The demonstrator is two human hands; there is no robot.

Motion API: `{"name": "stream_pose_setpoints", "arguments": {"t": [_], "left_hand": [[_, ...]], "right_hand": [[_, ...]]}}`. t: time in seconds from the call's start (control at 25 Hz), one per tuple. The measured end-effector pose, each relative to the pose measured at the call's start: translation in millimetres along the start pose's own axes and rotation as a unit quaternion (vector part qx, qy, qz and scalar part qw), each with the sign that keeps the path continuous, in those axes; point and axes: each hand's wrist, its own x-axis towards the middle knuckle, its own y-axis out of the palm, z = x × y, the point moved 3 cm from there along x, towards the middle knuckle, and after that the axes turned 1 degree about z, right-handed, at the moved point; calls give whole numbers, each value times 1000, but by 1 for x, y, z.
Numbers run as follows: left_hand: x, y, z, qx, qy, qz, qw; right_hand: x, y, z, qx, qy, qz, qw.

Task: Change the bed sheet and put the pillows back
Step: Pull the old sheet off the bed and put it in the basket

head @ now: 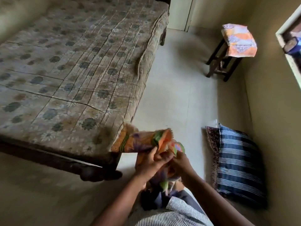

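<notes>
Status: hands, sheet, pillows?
Left hand and right hand both grip the bundled orange sheet at the bed corner. Pillows on floor against wall. No obstruction seen.

One wide-angle view is taken from head height, just beside the near corner of the bed (73,66), aimed forward and down.

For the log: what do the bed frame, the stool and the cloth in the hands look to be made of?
Bed frame: dark wood, seemingly polished, judging by its rounded foot and faint sheen. Stool: dark wood, from its squared legs and rungs; finish unclear. Cloth gripped by left hand and right hand: thin printed fabric, probably cotton; it bunches softly.
</notes>
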Motion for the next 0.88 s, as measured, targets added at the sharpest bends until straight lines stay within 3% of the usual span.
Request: {"name": "stream_pose_setpoints", "arguments": {"t": [0.12,0.2,0.32,0.48,0.56,0.64,0.72,0.88], "left_hand": [[-4,-5,0,65,36,39,996],[-5,-15,5,86,49,23,995],[-16,-35,11,137,60,-158,976],[-50,-71,12,81,64,-274,956],[-89,-91,17,38,40,-353,934],[-134,-104,15,22,62,-418,906],[-177,-109,4,29,75,-462,883],[-262,-130,20,17,73,-547,834]], "right_hand": [[-9,6,14,176,43,128,975],[-11,2,22,185,68,192,961],[-17,8,36,93,66,263,958],[-26,26,79,-86,-72,340,934],[-21,43,99,-230,-204,363,879],[-23,71,114,-322,-306,408,797],[-31,102,122,-333,-359,479,729],[-77,199,104,-350,-446,625,536]]}}
